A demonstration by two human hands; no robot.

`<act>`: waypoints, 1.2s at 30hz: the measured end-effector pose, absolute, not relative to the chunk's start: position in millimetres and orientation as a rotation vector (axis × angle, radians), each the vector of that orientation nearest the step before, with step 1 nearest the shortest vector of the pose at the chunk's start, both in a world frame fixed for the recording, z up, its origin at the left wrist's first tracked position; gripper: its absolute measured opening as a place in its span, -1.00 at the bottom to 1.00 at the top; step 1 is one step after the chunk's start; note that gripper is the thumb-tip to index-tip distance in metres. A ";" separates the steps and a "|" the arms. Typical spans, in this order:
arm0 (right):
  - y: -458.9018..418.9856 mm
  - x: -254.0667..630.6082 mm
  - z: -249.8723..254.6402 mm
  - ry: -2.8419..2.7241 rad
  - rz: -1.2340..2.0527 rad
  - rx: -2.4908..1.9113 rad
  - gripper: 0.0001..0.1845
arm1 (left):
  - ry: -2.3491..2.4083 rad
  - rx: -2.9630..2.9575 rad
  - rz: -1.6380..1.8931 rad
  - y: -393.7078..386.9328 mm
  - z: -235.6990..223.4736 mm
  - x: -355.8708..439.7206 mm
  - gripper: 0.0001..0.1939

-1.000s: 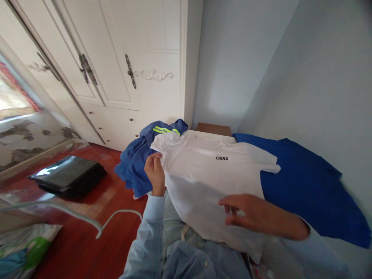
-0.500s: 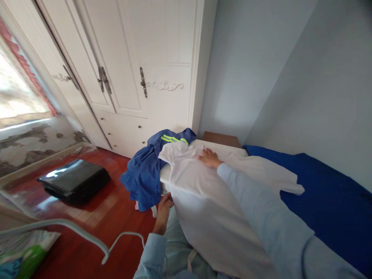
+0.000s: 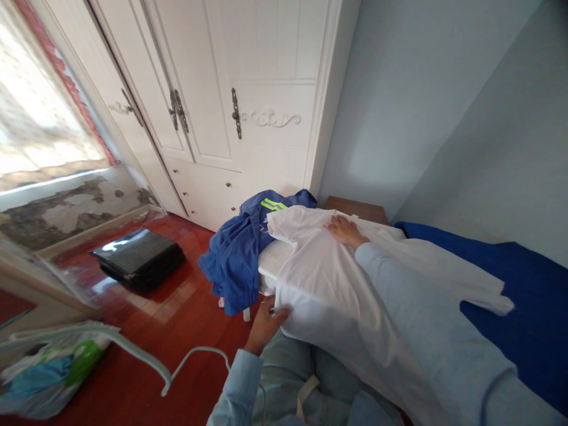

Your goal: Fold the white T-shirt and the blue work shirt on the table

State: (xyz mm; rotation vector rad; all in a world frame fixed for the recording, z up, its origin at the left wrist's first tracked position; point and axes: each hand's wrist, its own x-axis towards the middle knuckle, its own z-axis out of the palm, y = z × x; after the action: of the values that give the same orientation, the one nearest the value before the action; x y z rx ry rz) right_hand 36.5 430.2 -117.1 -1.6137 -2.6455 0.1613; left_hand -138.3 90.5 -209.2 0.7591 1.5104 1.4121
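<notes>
A white short-sleeved T-shirt (image 3: 319,284) is spread over a white padded board (image 3: 274,258), its lower part hanging down towards my lap. My right hand (image 3: 347,231) lies flat near the shirt's neckline, fingers stretched out. At the shirt's near left edge is my left hand (image 3: 267,324), thumb over the cloth and apart from the fingers; the fingertips are partly hidden. Beyond the shirt's left sleeve, a blue garment (image 3: 235,251) with yellow-green and grey stripes drapes over the board's end.
White wardrobe (image 3: 275,148) behind the board; brown wooden piece (image 3: 357,208) beside it. Blue cloth (image 3: 536,319) lies under the shirt's right side. On the red floor (image 3: 195,313) are a black case (image 3: 137,260) and a plastic bag (image 3: 48,378). A pale curved tube (image 3: 137,355) crosses the lower left.
The view has shifted, so things sit further right. My left hand has opened from a closed pose, its thumb now over the shirt's edge. The shirt shows more creases and more bare board beside its sleeve.
</notes>
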 end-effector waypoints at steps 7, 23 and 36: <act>441.9 40.6 -117.4 -2.638 0.146 -1.600 -0.34 | 1.263 0.762 1.280 63.1 -189.5 -149.5 -0.50; 418.8 8.0 -93.2 -2.565 0.016 -1.373 -0.49 | 2.255 1.218 0.607 26.4 -153.1 -195.0 -0.66; 377.4 -29.6 -99.5 -2.687 0.116 -0.961 -0.53 | 2.218 1.144 1.919 221.1 -48.7 -137.0 -0.64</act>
State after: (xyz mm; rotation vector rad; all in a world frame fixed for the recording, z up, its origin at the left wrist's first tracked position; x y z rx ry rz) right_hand -29.6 377.4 -99.5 -0.9614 -2.6866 0.1164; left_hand -137.0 221.1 -48.7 1.1438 2.2179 1.9189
